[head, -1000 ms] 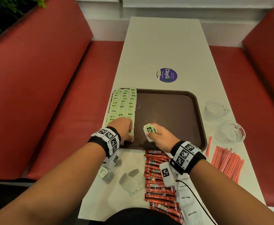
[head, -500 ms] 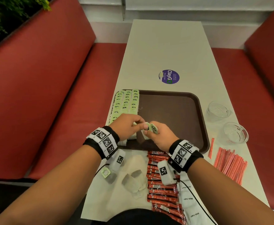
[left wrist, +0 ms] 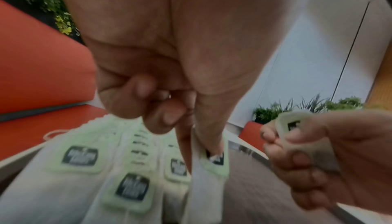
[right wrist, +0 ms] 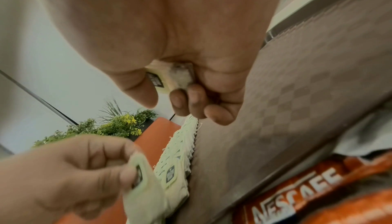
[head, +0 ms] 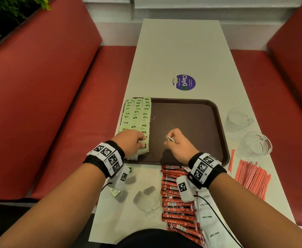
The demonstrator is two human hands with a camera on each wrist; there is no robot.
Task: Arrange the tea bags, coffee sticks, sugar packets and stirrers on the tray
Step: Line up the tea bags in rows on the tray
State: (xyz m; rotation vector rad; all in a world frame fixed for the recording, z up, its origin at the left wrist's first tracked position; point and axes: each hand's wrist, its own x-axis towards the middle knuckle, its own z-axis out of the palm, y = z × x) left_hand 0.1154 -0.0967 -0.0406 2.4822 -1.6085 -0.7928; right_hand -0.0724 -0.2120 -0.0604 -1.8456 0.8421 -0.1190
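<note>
Brown plastic tray (head: 187,129), with three rows of pale green tagged tea bags (head: 137,115) laid along its left edge. Left hand (head: 130,144) low at the near end of the rows, fingertips (left wrist: 210,145) pinching one bag onto the row. Right hand (head: 178,145) apart over bare tray, fingers curled round another tea bag (right wrist: 171,80). Off the tray: loose grey tea bags (head: 147,199), red coffee sticks (head: 179,199), white sugar packets (head: 209,222), red stirrers (head: 250,178), two clear glass cups (head: 247,131). Likely trouble: overlapped, light rows nudged askew by the pressing fingers, or a string snagged and dragged; bag crumpled in the tight right fist.
</note>
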